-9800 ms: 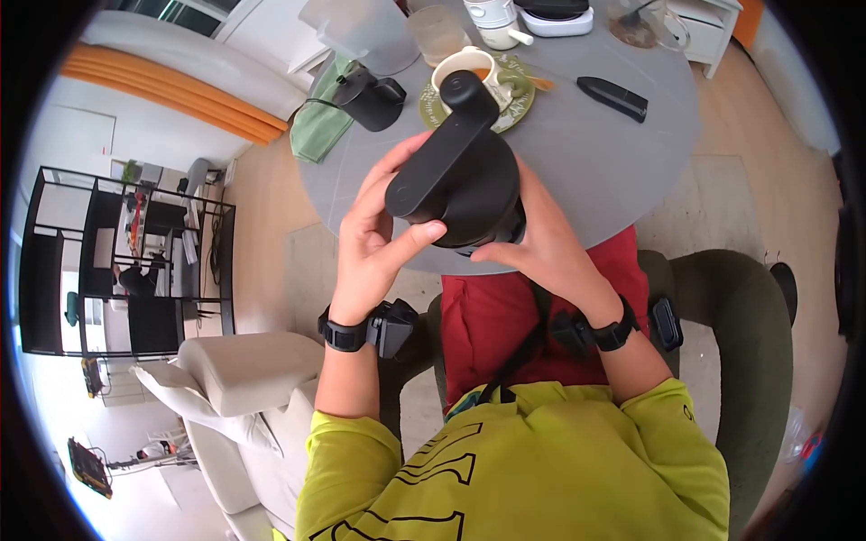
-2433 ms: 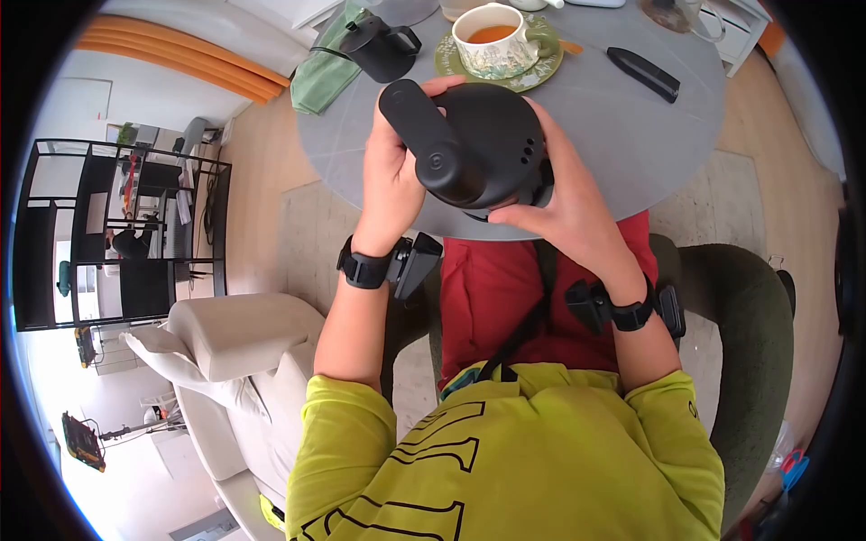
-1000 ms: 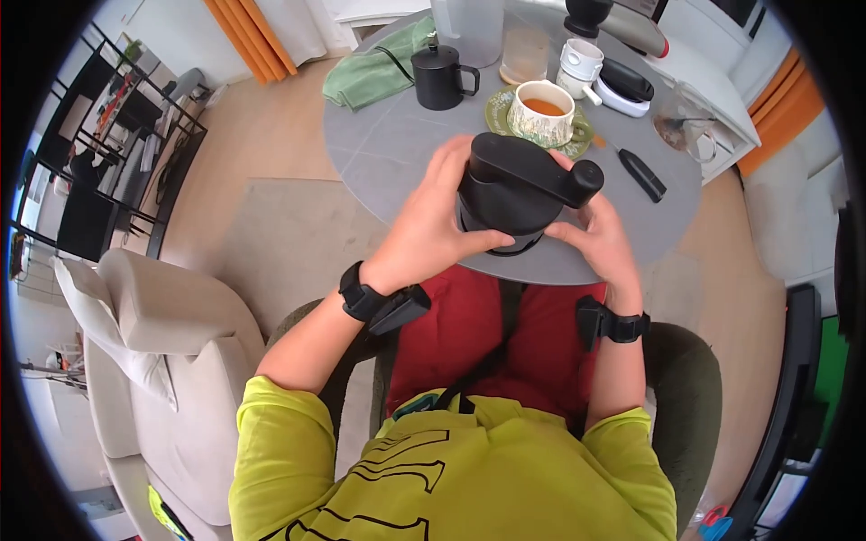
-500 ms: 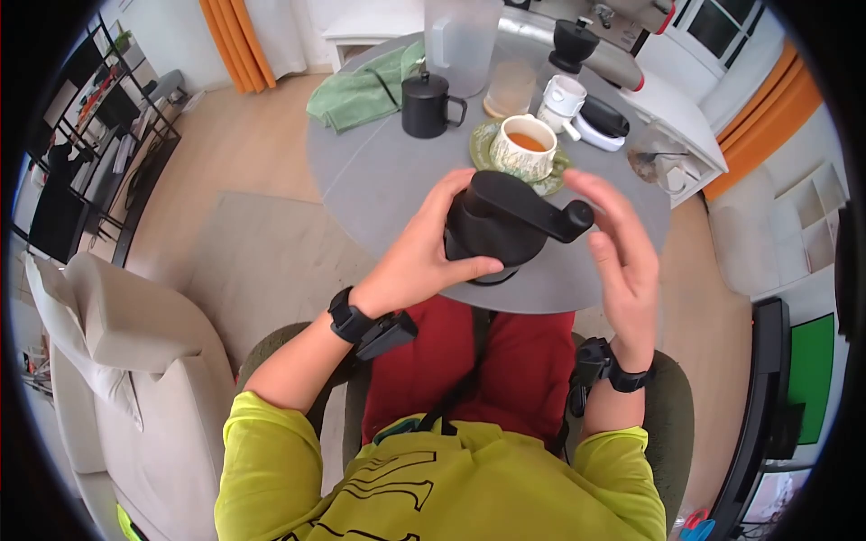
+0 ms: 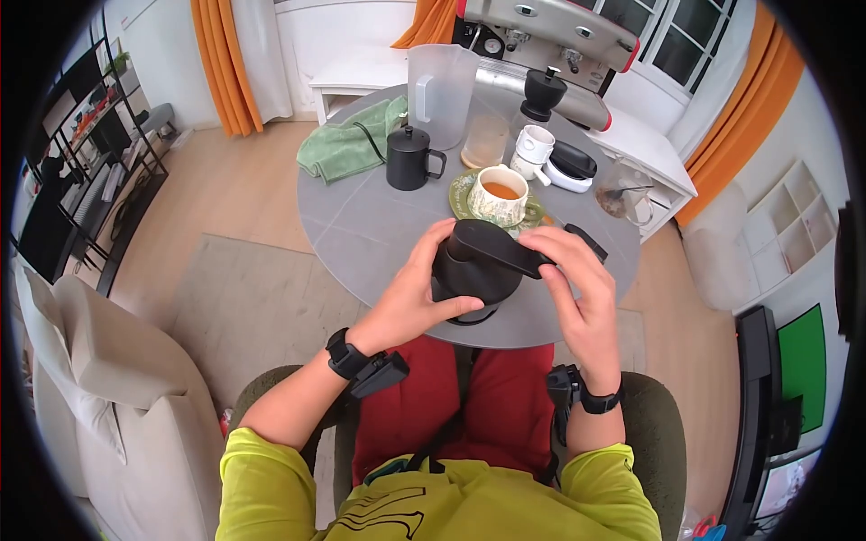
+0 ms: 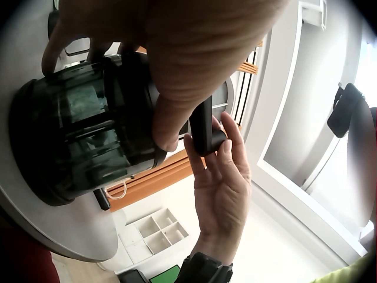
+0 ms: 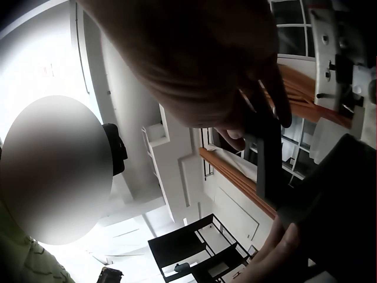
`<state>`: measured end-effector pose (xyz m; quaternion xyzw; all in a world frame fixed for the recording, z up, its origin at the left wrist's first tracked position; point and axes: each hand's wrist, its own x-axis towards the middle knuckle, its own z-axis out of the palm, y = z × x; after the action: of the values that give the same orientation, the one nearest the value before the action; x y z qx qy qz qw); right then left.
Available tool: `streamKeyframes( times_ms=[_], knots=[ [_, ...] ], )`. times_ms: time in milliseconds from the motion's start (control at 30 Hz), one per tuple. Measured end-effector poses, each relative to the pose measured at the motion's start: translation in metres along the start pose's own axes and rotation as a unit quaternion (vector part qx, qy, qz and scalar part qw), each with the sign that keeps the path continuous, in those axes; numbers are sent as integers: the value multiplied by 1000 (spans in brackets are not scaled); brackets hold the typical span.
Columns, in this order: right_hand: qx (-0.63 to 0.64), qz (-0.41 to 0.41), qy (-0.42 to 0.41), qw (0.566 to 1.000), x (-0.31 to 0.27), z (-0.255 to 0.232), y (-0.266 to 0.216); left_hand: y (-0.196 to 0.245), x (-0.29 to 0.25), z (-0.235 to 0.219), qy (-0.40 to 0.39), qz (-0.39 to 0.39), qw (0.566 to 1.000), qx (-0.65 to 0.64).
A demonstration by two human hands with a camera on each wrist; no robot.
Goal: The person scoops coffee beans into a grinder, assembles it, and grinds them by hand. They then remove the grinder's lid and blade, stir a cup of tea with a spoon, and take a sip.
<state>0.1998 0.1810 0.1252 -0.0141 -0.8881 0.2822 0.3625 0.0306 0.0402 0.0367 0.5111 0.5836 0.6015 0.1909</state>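
Note:
A black hand-crank grinder stands at the table's near edge. In the left wrist view its dark see-through jar rests on the tabletop. My left hand grips the upper body, thumb toward me and fingers around the far side. The crank arm points to the right. At its end, my right hand pinches the knob, which the fingers partly cover in the head view. Just beyond the grinder, a patterned cup of amber liquid sits on a green saucer.
Behind stand a black lidded pot, a green towel, a clear pitcher, white stacked cups, a scale and a glass jug. A dark slim object lies beyond my right fingers.
Earlier both hands held the grinder's sides and turned it about. My right hand then came off to the right, open, and now pinches the crank knob. The head view has tilted up.

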Motion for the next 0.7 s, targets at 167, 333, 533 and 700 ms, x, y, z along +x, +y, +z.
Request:
streamKeyframes(
  times_ms=[167, 333, 533, 700],
  knots=[
    [-37, 56, 24, 997, 0, 2, -17, 4, 1, -2, 1, 2, 1000, 1],
    [-38, -19, 37, 998, -5, -2, -2, 7, 0, -2, -15, -16, 1000, 1],
    [-5, 72, 78, 994, -9, 0, -12, 4, 0, -2, -13, -12, 1000, 5],
    [-18, 5, 77, 997, -8, 3, -9, 7, 0, 0, -14, -14, 1000, -18]
  ],
)
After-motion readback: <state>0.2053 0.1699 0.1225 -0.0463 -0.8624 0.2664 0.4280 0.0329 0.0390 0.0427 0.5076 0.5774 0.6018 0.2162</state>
